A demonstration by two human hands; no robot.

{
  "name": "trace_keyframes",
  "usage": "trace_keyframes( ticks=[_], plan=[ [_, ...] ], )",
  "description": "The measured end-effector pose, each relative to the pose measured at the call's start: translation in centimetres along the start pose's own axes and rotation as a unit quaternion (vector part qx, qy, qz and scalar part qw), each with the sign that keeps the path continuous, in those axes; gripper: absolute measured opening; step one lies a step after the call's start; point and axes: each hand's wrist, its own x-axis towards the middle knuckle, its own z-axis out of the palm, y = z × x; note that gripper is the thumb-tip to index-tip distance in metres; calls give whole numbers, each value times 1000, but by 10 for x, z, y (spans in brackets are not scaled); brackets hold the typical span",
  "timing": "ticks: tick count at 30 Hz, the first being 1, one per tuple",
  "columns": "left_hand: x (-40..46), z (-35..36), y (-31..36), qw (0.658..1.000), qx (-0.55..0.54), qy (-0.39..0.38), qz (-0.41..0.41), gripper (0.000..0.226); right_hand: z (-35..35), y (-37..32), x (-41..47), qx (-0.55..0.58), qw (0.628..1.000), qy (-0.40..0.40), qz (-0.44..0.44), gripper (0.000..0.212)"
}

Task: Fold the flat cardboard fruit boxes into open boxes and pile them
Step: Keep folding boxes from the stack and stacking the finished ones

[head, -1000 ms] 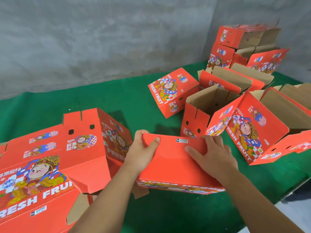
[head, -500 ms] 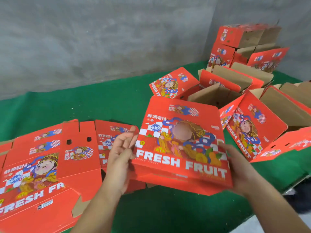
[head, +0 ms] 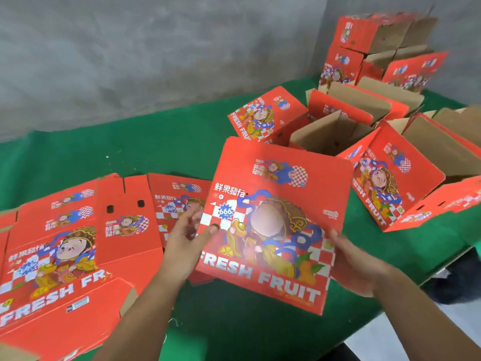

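A red fruit box [head: 276, 225] hangs above the green table, its big "FRESH FRUIT" face turned toward me. My left hand [head: 186, 239] presses its left side with straight fingers, the thumb lying on the printed face. My right hand [head: 350, 259] supports the box's right lower edge, with its fingers behind the cardboard. Flat red boxes [head: 65, 256] lie in a stack at the left. Folded open boxes [head: 335, 131] are piled at the right and back right.
The green table [head: 130, 152] has a bare stretch at the back left, in front of a grey wall. Its right edge [head: 442, 267] runs diagonally near my right forearm. A taller stack of folded boxes [head: 369, 43] stands in the back right corner.
The box was lying under my hands on the table a second ago. It has been turned up and lifted, so its printed face now looks at me, held between both hands.
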Motion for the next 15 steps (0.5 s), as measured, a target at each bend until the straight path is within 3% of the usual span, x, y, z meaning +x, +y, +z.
trace_keyframes(
  ticks=[2, 4, 7, 11, 13, 15],
  plan=[
    [3, 3, 2, 1000, 3, 1, 6, 40, -9, 5, -5, -45, 999, -17, -4, 121],
    [7, 4, 4, 1000, -14, -17, -10, 30, -22, 10, -9, -19, 999, 10, -33, 124],
    [10, 4, 1, 998, -15, -51, -36, 26, -31, 9, -17, -35, 997, 47, -58, 130],
    [9, 31, -4, 997, -13, -63, -43, 28, -24, 7, -18, -96, 995, 12, -38, 134],
    [9, 44, -2, 997, -19, -69, -41, 28, -29, 10, -18, -59, 996, 32, -58, 128],
    [10, 48, -3, 997, -9, -71, -32, 26, -35, 16, -21, 13, 996, 48, -77, 107]
  ],
)
